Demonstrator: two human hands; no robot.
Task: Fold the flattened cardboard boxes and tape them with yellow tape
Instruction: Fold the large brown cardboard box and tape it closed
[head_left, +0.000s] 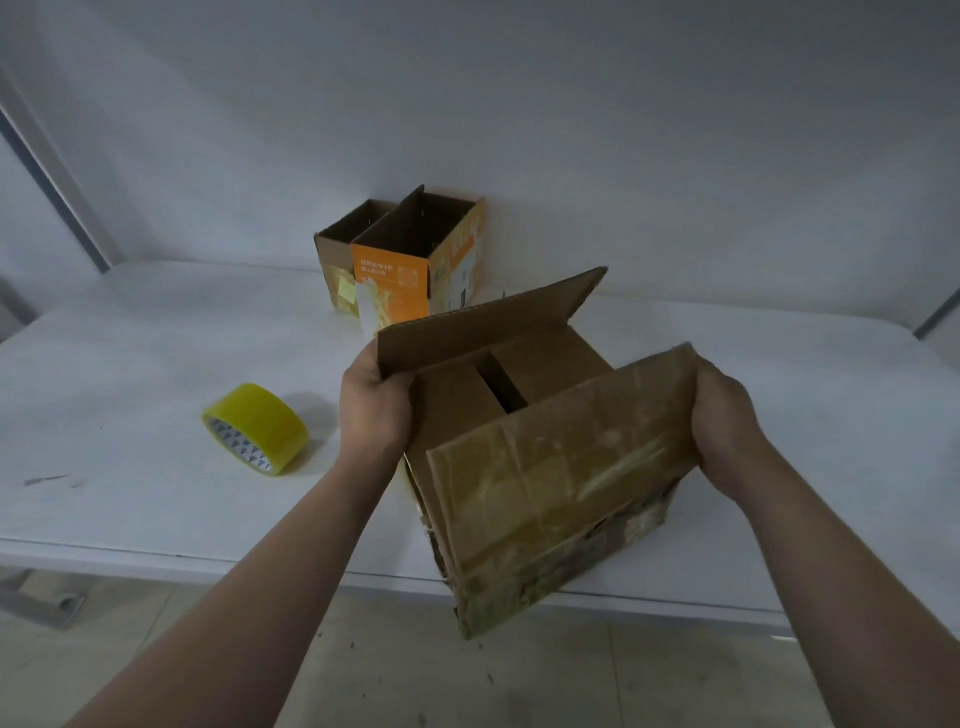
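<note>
Fingers of the left hand (375, 404) are curled closed around the left end of the far long flap (488, 319), which stands raised in the centre of the frame. The right hand (727, 421) is closed along the right edge of the near long flap (561, 457), a worn panel streaked with old glossy tape and tilted up toward the camera. Both flaps belong to the worn brown corrugated cardboard box (540, 519), which is set on the white table (130, 364) at its near edge, lower right of centre. Inside, the two short flaps are seen already folded down, with a dark gap left between them.

The box is judged light and empty, stiff across the panels but soft and frayed at the scuffed corners; the flaps are best taken at their free ends, as they are now, so that the creases do the bending. The old tape may be slippery under the palm.

Both forearms are stretched forward from the lower frame, wrists roughly level. A roll of yellow tape (257, 428) lies at centre left, well apart from the box. An orange printed open box (415, 260) and a plain brown open box (337, 249) stand touching at the wall, upper centre.
</note>
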